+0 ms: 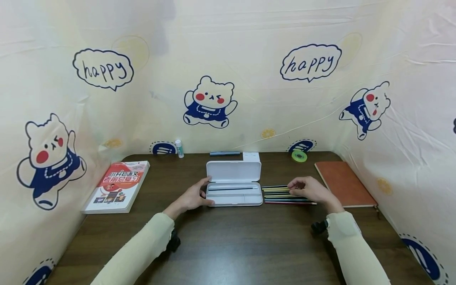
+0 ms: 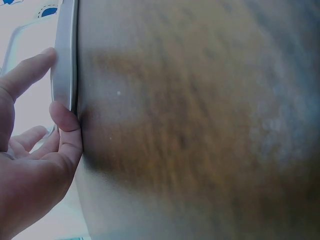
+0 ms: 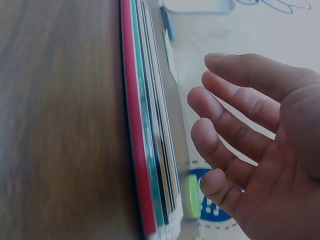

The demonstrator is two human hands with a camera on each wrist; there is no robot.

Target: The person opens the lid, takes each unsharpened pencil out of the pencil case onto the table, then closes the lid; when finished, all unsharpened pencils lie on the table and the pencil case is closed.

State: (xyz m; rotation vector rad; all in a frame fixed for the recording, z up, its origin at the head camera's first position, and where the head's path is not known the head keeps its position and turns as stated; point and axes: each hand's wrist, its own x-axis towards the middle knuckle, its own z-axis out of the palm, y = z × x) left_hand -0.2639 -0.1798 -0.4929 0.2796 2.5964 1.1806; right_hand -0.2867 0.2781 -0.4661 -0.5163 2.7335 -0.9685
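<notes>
A white pencil case [image 1: 233, 189] lies open in the middle of the dark wooden table [image 1: 228, 237], lid raised toward the back, with one dark pencil [image 1: 231, 188] in its tray. My left hand [image 1: 204, 193] holds the case's left end. The left wrist view shows the left hand [image 2: 55, 85] with thumb and forefinger set against the case rim [image 2: 65, 45]. A row of several coloured pencils [image 1: 281, 195] lies just right of the case. My right hand [image 1: 297, 187] hovers over them. In the right wrist view the right hand [image 3: 225, 140] has loosely bent fingers holding nothing beside the pencils [image 3: 150, 130].
A paperback book [image 1: 117, 186] lies at the left and a brown notebook [image 1: 343, 183] at the right. Along the back edge stand a glue stick [image 1: 179, 148], a blue pen [image 1: 224, 153], a white card [image 1: 251, 156] and a green tape roll [image 1: 299, 156]. Bear-print cloth walls enclose the table.
</notes>
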